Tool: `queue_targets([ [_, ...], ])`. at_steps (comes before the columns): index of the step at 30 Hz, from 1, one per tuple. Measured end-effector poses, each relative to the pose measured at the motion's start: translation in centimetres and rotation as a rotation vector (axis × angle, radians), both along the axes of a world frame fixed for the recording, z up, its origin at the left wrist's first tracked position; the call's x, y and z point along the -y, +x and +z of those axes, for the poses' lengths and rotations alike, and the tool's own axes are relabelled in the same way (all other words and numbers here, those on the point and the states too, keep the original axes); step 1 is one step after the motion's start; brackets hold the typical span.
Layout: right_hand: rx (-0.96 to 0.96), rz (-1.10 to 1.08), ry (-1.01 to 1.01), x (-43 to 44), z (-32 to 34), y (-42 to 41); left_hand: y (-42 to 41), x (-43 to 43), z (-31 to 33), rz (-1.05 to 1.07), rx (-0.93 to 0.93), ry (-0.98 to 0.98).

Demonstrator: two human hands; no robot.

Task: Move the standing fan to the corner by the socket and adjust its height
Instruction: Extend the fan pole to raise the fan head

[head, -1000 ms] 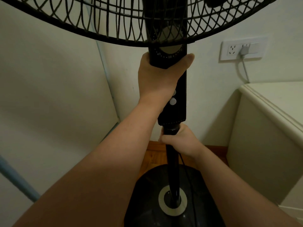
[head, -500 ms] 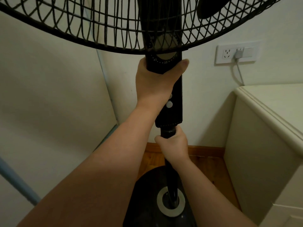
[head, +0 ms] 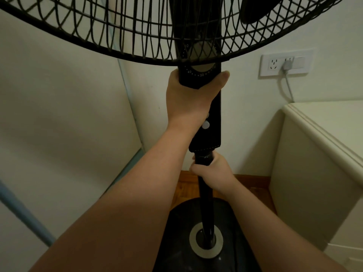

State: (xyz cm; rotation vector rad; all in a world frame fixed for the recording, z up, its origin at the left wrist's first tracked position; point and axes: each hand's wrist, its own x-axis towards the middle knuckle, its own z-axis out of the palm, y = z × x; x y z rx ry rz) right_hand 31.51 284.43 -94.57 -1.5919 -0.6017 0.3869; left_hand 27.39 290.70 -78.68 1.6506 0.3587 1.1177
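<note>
Overhead, round wire grille [head: 117, 32]; left hand [head: 188, 99] grips boxy black panel [head: 211, 134]; right hand [head: 214, 171] grips pole [head: 206, 209].

A single wide-angle camera on the person's head looks forward and down into a room corner [head: 135, 118]. It sits very near the fan [head: 215, 107], whose cage fills the top of the frame. The pole [head: 205, 203] runs down the centre to the base [head: 184, 232] at the bottom edge. The socket [head: 275, 64] lies upper right on the facing wall [head: 245, 114], seemingly a little below lens level. Straight lines bow toward the frame edges.
</note>
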Motion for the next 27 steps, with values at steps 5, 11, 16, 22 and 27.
queue_targets([
  [5,0.073,-0.333,0.168,-2.1,-1.0,-3.0,0.0,0.1,0.0,-0.007,-0.012,-0.008],
  [11,0.058,-0.521,0.157,-3.4,0.1,-3.3,-0.1,0.0,0.0,-0.015,-0.021,-0.006],
  [16,0.036,-0.436,0.105,-2.8,-0.4,-2.4,-0.1,-0.2,0.1,-0.034,-0.018,-0.002],
  [22,0.05,0.376,-0.07,0.8,1.9,2.4,-0.1,-0.2,-0.1,-0.043,0.017,0.008],
  [27,0.023,0.189,-0.013,0.2,0.8,1.5,0.0,-0.2,0.0,-0.039,0.024,0.008],
])
